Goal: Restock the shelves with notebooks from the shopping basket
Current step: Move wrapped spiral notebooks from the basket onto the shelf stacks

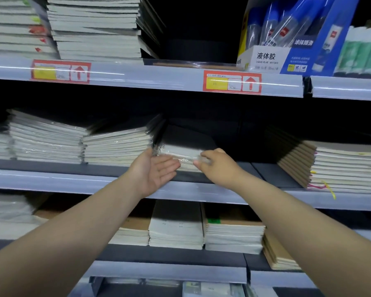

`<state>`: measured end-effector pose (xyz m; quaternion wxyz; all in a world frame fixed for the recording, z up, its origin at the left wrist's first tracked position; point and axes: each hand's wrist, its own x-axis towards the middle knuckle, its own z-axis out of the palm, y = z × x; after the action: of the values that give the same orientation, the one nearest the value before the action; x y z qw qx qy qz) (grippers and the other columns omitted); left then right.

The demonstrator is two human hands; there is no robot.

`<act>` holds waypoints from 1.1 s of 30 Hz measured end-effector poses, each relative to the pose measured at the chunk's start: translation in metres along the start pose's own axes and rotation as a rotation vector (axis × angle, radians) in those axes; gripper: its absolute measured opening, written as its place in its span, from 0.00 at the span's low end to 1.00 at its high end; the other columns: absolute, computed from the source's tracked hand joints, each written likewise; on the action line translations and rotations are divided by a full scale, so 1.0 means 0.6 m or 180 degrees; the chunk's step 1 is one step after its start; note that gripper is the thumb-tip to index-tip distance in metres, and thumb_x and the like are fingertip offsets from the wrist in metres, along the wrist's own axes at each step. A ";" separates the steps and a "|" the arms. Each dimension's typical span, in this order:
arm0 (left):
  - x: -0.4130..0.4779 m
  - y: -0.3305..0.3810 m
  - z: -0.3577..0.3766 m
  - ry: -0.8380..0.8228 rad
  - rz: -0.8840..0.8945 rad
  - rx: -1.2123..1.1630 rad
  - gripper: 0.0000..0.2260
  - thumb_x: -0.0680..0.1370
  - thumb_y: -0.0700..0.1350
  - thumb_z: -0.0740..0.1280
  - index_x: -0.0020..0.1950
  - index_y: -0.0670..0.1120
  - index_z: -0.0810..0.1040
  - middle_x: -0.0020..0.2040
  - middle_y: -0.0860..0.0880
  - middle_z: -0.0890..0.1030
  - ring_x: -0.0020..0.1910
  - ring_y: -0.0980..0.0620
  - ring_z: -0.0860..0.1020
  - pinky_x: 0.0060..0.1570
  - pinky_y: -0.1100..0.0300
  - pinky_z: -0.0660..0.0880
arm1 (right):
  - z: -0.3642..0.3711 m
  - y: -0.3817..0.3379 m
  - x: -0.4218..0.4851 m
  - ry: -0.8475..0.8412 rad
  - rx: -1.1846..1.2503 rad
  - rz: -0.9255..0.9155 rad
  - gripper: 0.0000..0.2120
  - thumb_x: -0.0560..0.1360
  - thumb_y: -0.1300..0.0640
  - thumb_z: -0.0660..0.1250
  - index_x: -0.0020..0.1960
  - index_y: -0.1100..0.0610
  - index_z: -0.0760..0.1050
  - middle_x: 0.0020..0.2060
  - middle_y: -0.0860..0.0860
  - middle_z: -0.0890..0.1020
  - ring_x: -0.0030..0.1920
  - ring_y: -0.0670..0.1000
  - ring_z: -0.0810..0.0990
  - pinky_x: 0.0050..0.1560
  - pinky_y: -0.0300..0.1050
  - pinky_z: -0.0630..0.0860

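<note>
**Both hands on a wrapped notebook pack at the middle shelf**

The grey metal shelving [73, 179] fills the view in tiers, its front rails running left to right. On the middle shelf, tall stacks of white-edged notebooks in clear film [47, 140] stand at the left. A stack of brown kraft-covered notebooks [341, 166] sits well apart at the right. The lower shelf carries a row of white-paged notebook piles [176, 228] beneath the arms. On the top shelf at the right stands a blue cardboard display box of liquid glue bottles [287, 46].

The plastic-wrapped pack of dark-covered notebooks [184, 140] lies flat in the middle of the middle shelf. It is just beside the film-wrapped stacks on its left, with bare shelf between it and the brown stack.

The left hand [156, 170] is at the pack's near left corner, palm turned to the right. Its fingers [169, 163] are straight and close together, their tips touching the wrapped front edge. The right hand [216, 166] grips the pack's near right corner, its fingers curled onto the film there.

Two red-and-yellow price tags [231, 83] sit on the top shelf's rail.
</note>
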<state>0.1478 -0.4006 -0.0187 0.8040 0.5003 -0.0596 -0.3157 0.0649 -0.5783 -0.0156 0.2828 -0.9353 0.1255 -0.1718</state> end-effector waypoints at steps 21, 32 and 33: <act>-0.139 0.021 -0.195 -0.0822 -0.0308 0.0181 0.38 0.78 0.70 0.43 0.72 0.44 0.70 0.66 0.49 0.77 0.71 0.49 0.69 0.72 0.46 0.57 | 0.148 -0.187 -0.137 0.0357 0.3305 0.0907 0.35 0.77 0.31 0.43 0.63 0.55 0.74 0.52 0.50 0.83 0.57 0.49 0.79 0.65 0.48 0.69; -0.174 -0.046 -0.367 -0.0613 -0.0852 0.0255 0.38 0.78 0.71 0.43 0.73 0.46 0.69 0.69 0.50 0.75 0.72 0.50 0.68 0.71 0.45 0.56 | 0.302 -0.208 -0.218 0.0170 0.3157 0.1627 0.33 0.77 0.30 0.43 0.60 0.53 0.74 0.54 0.51 0.82 0.57 0.48 0.78 0.62 0.47 0.68; -0.174 -0.061 -0.380 -0.0592 -0.0944 0.0267 0.37 0.78 0.71 0.43 0.73 0.46 0.69 0.69 0.50 0.75 0.72 0.50 0.68 0.72 0.45 0.56 | 0.318 -0.201 -0.232 0.0157 0.3107 0.1732 0.33 0.77 0.31 0.43 0.60 0.53 0.74 0.54 0.51 0.82 0.57 0.49 0.78 0.61 0.46 0.68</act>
<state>0.1421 -0.1775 -0.1389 0.7181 0.5053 -0.0723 -0.4731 0.0298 -0.3420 -0.1304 0.7141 -0.6255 0.2748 -0.1526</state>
